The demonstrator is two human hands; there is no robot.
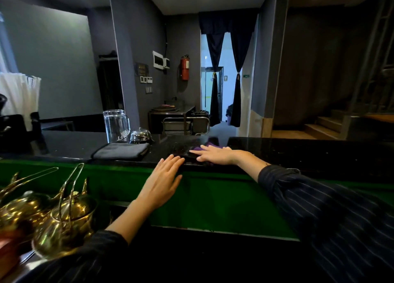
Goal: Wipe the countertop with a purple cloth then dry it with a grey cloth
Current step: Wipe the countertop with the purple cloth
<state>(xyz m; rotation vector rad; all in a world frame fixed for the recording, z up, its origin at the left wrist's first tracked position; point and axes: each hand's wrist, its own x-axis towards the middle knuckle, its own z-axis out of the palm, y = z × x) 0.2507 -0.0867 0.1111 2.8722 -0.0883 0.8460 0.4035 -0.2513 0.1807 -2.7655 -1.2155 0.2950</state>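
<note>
A black speckled countertop (298, 152) runs across the middle of the view. My right hand (215, 154) lies flat, fingers spread, pressing on the purple cloth (210, 145), which shows only past my fingertips. My left hand (163, 181) rests open against the counter's near edge, its fingertips touching the rim and nothing in it. A folded grey cloth (121, 150) lies on the counter to the left of both hands, apart from them.
A glass pitcher (116, 124) and a chrome service bell (139, 136) stand behind the grey cloth. Brass teapots (64, 223) with tall handles crowd the lower left. A green panel (213, 197) drops below the counter edge.
</note>
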